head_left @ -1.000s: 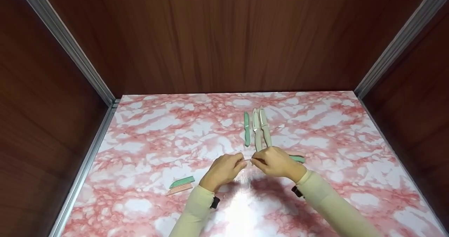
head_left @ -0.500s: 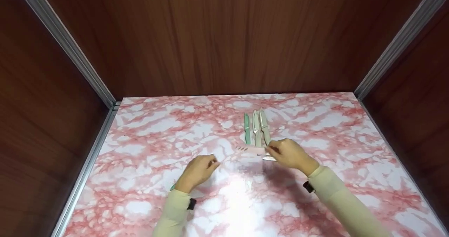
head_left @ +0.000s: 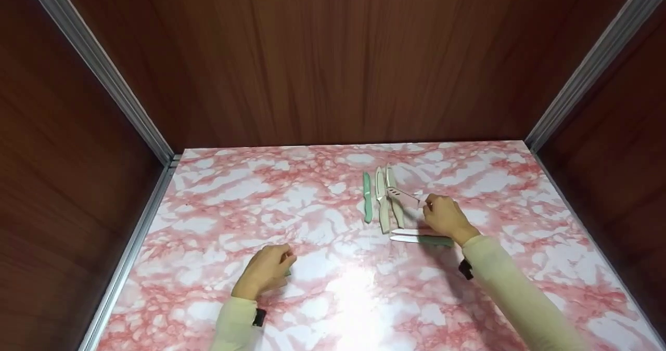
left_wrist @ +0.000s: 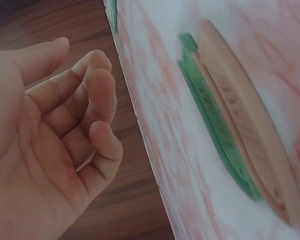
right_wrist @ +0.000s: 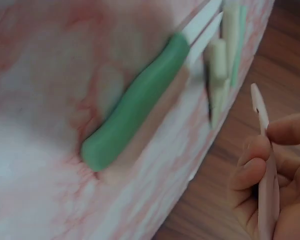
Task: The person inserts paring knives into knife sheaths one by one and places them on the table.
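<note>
My right hand (head_left: 445, 217) holds a pink knife (head_left: 406, 196) by its handle, with dark slots along its flat blade. The blade points left, and its tip overlaps a cream knife (head_left: 397, 215) in the head view. Just below this hand lie a green-handled knife (head_left: 436, 241) with a white blade and another white-bladed knife (head_left: 408, 232) with a pink handle. My left hand (head_left: 264, 269) is raised with loosely bent fingers and nothing in them. Below it, a green sheath (left_wrist: 212, 117) and a peach-pink sheath (left_wrist: 247, 120) lie side by side, mostly hidden in the head view.
A green knife (head_left: 367, 199) and a second cream knife (head_left: 383, 216) lie beside the first cream one, tips toward the back. The red-and-white marbled table (head_left: 250, 195) is bounded by dark wooden panels (head_left: 343, 65) and metal rails (head_left: 130, 101).
My hands have parted from where they met at the middle. The right carried the pink knife right and back, uncovering the two white-bladed knives; the left, emptied, moved left over the sheaths.
</note>
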Demonstrator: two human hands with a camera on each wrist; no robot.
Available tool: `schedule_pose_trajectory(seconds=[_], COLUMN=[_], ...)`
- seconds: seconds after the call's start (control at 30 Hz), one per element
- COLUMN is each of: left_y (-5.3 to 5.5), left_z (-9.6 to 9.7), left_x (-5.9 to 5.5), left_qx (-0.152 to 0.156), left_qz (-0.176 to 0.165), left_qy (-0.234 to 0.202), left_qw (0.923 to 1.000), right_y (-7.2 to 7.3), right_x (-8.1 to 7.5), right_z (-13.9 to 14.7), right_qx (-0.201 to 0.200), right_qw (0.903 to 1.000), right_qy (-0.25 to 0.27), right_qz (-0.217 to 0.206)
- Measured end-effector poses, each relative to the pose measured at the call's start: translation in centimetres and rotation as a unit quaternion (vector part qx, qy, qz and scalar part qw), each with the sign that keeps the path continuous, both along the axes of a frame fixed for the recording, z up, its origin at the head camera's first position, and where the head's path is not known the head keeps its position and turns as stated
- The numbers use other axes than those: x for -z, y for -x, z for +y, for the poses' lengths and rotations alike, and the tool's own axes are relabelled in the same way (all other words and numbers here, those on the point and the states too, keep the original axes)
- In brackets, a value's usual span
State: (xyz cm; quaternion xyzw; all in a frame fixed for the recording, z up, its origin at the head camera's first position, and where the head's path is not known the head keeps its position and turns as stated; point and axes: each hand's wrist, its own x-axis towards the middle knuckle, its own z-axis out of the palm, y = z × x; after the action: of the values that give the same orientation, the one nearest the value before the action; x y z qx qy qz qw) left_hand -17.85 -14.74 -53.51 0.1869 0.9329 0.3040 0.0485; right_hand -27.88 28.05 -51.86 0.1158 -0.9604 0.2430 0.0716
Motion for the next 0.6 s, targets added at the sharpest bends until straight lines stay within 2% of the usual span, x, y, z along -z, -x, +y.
schedule_pose_trajectory(seconds=[0.23, 0.47, 0.6], left_y=[-0.6, -0.7, -0.8], left_z=[-1.0, -1.5, -1.9], left_x=[0.3, 0.4, 0.5], left_qx=[-0.014, -0.024, -0.031], left_qz=[-0.023, -0.034, -0.032], left_qy=[0.001, 0.006, 0.016], left_qw=[0.9996, 0.9991, 0.9989], right_y=[1.5, 2.7, 3.4], right_x=[0.7, 0.9, 1.2], right_z=[0.8, 0.3, -0.1], right_qx=[0.062, 0.131, 0.144], right_qw=[0.9971, 0.9819, 0.9765], right_qy=[-0.001, 0.018, 0.041], right_qz=[-0.044, -0.135, -0.155])
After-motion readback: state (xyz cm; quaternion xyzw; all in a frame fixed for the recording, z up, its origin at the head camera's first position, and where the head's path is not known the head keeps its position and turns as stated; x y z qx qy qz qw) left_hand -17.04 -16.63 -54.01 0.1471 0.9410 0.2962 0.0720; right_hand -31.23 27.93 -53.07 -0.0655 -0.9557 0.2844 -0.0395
